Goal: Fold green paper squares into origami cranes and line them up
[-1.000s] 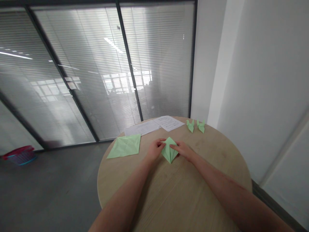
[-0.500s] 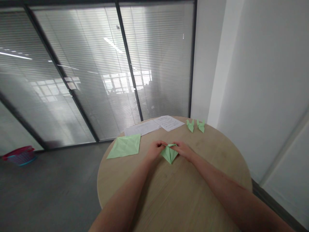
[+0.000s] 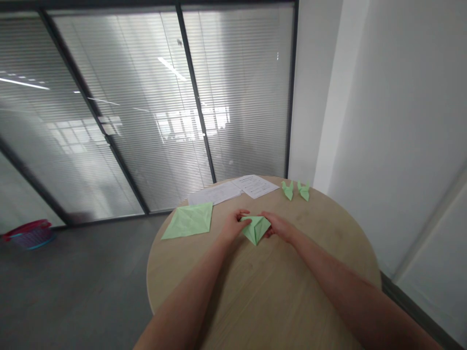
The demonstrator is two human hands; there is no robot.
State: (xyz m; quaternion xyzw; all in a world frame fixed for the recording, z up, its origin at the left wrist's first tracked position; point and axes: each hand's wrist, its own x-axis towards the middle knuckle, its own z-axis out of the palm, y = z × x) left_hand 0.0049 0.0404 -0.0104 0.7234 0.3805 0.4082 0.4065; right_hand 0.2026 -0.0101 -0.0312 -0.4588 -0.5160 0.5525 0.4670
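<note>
A green sheet of origami paper, folded into a kite-like shape with its point towards me, is between my two hands over the round table. My left hand pinches its left corner, thumb on top. At the opposite corner, my right hand grips the edge with the fingers partly beneath it. Two small folded green paper figures stand beyond my right hand. To the left lies a creased green sheet, spread flat.
White papers, one of them printed, lie along the far side of the wooden table. Behind it rises a glass partition with blinds, and a white wall is on the right. A red-rimmed basket sits on the floor at left.
The top edge of the folded paper now lies flat and straight, where the fingers were pressing at its middle. My right hand has shifted outward to the right corner, fingers going under.
</note>
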